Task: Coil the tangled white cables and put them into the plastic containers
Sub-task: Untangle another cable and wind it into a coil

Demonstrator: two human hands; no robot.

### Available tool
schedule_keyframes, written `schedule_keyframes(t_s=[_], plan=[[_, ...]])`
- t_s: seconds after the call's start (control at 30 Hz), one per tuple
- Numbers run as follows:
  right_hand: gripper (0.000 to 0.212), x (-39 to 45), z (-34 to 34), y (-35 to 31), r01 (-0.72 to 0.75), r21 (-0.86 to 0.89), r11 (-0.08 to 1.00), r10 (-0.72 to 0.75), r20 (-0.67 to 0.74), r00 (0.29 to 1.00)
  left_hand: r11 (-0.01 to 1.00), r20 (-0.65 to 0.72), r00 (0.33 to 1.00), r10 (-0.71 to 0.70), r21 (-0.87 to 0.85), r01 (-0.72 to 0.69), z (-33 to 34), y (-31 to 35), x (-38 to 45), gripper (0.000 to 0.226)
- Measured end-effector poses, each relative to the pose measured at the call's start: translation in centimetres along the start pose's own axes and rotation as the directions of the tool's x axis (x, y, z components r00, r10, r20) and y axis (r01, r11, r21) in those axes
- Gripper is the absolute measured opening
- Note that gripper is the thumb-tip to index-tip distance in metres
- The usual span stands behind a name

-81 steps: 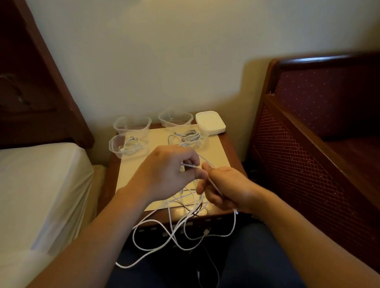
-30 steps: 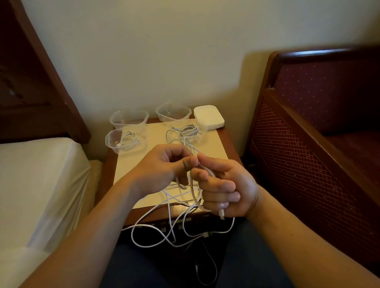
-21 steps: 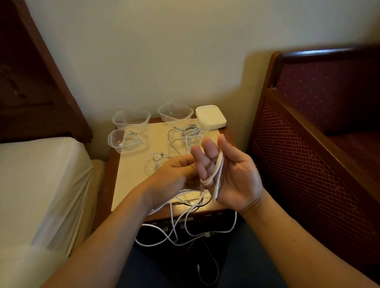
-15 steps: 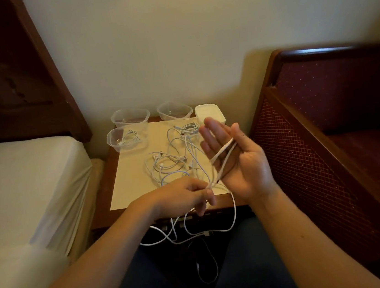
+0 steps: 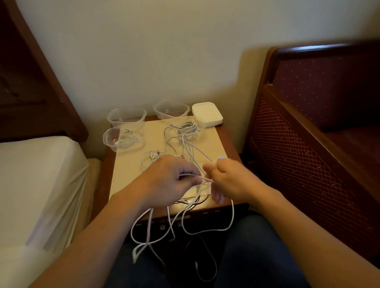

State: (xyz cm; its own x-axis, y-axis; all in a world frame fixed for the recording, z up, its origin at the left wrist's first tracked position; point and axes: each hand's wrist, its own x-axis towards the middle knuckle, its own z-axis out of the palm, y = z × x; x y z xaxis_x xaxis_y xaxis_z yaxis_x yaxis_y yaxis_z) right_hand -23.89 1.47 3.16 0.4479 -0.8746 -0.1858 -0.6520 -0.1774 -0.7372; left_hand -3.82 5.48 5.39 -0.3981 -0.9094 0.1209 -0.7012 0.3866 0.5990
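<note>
Tangled white cables point(image 5: 186, 149) sprawl over the small bedside table point(image 5: 217, 138) and hang in loops off its front edge above my lap. My left hand point(image 5: 167, 182) pinches a strand of the cable above the table's front. Just to its right, my right hand point(image 5: 229, 182) is curled round the same cable. Several clear plastic containers stand at the back: the front-left container point(image 5: 112, 140) holds a coiled cable, the front-right container point(image 5: 198, 132) holds another coil, and two more containers point(image 5: 127, 118) sit behind them.
A white lidded box point(image 5: 207, 116) sits at the table's back right corner. A bed with a white sheet point(image 5: 22, 188) lies to the left, a dark red wooden-framed chair point(image 5: 325, 127) to the right. A thin dark cable hangs between my knees.
My right hand, held up open with cable across its palm, has come down and curled round the cable. My left hand has risen to meet it above the table's front edge.
</note>
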Motion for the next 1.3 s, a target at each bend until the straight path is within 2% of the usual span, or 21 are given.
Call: schedule_keyframes(t_s=[0.03,0.1,0.17,0.2,0.27,0.37,0.43,0.47,0.53,0.6,0.7,0.77,0.83,0.9,0.93,1.03,1.1,1.13,1.2,1.23,1.3], plan=[[0.06,-0.3,0.5,-0.2,-0.062,0.156,0.986,0.046,0.105,0.993,0.999,-0.029,0.999,0.023,0.025,-0.022,-0.1,-0.2,0.1,0.008],[0.065,-0.9,1.2,-0.5,-0.173,0.436,0.883,0.063,0.255,0.965,0.999,-0.102,0.994,0.042,0.014,-0.041,-0.2,-0.7,0.1,0.007],[0.069,-1.3,1.6,-0.7,-0.276,0.699,0.66,-0.012,0.377,0.926,0.994,-0.166,0.986,-0.024,-0.107,0.006,0.3,-1.4,0.0,0.009],[0.068,-1.4,1.5,-0.8,-0.31,0.794,0.523,-0.099,0.418,0.903,0.971,-0.176,0.981,-0.086,-0.235,0.044,0.7,-1.6,0.0,0.012],[0.056,-1.6,1.2,-1.2,-0.346,0.891,0.294,-0.327,0.434,0.839,0.865,-0.183,0.963,-0.199,-0.495,0.084,1.5,-1.3,0.0,0.017],[0.038,-1.9,1.0,-1.9,-0.414,0.909,0.052,-0.565,0.369,0.738,0.679,-0.155,0.94,-0.303,-0.727,0.099,2.9,-0.1,0.0,0.024],[0.039,-2.3,1.2,-2.8,-0.406,0.912,-0.059,-0.597,0.294,0.747,0.539,-0.086,0.934,-0.348,-0.833,0.124,3.8,0.8,0.0,0.025],[0.04,-2.4,1.2,-3.3,-0.369,0.925,-0.089,-0.562,0.259,0.786,0.504,-0.064,0.93,-0.362,-0.853,0.138,4.2,1.1,0.0,0.03],[0.04,-2.6,0.9,-4.6,-0.199,0.979,-0.046,-0.357,0.17,0.919,0.54,-0.057,0.916,-0.397,-0.821,0.183,4.7,1.4,-0.1,0.044],[0.04,-2.2,0.7,-5.0,-0.005,0.995,0.095,-0.134,0.018,0.991,0.615,-0.053,0.901,-0.431,-0.748,0.25,4.8,1.4,-0.2,0.042],[0.038,-1.3,0.6,-4.3,0.194,0.947,0.256,-0.019,-0.196,0.981,0.645,0.056,0.928,-0.369,-0.704,0.299,5.0,1.4,-0.8,0.026],[0.031,-0.8,0.3,-3.4,0.262,0.869,0.419,0.001,-0.29,0.957,0.662,0.165,0.923,-0.347,-0.654,0.366,5.0,1.5,-1.3,0.022],[0.022,-0.7,0.3,-2.6,0.251,0.685,0.684,-0.022,-0.325,0.946,0.757,0.166,0.932,-0.323,-0.545,0.359,4.7,1.5,-1.4,0.019],[0.022,-1.0,0.8,-2.0,0.192,0.333,0.923,-0.088,-0.302,0.949,0.886,0.114,0.954,-0.278,-0.354,0.301,3.6,1.2,-1.1,0.017],[0.025,-1.2,1.0,-1.9,0.15,0.127,0.98,-0.111,-0.274,0.955,0.927,0.124,0.959,-0.253,-0.253,0.277,3.0,1.3,-0.9,0.015],[0.032,-1.3,1.5,-1.9,0.063,-0.321,0.945,-0.105,-0.116,0.988,0.977,0.189,0.96,-0.208,0.002,0.211,1.3,2.0,-0.3,0.01],[0.019,-0.9,1.7,-1.7,0.039,-0.4,0.916,-0.048,-0.013,0.999,0.98,0.178,0.965,-0.193,0.075,0.183,0.4,2.3,0.0,0.011],[0.017,-0.7,1.7,-1.6,0.027,-0.366,0.93,-0.012,0.042,0.999,0.979,0.152,0.97,-0.19,0.104,0.175,-0.1,2.1,0.1,0.012],[0.04,-1.0,1.6,-1.4,-0.1,0.019,0.995,0.095,0.178,0.979,0.98,0.104,0.981,-0.166,0.128,0.153,-1.0,1.5,0.1,0.018],[0.055,-1.1,1.6,-1.2,-0.199,0.235,0.951,0.134,0.265,0.955,0.985,0.085,0.985,-0.148,0.098,0.14,-1.3,0.9,0.1,0.019],[0.075,-1.6,1.3,-0.7,-0.33,0.512,0.793,0.08,0.449,0.89,0.992,0.005,0.994,-0.11,-0.068,0.11,-1.3,0.2,0.0,0.019]])
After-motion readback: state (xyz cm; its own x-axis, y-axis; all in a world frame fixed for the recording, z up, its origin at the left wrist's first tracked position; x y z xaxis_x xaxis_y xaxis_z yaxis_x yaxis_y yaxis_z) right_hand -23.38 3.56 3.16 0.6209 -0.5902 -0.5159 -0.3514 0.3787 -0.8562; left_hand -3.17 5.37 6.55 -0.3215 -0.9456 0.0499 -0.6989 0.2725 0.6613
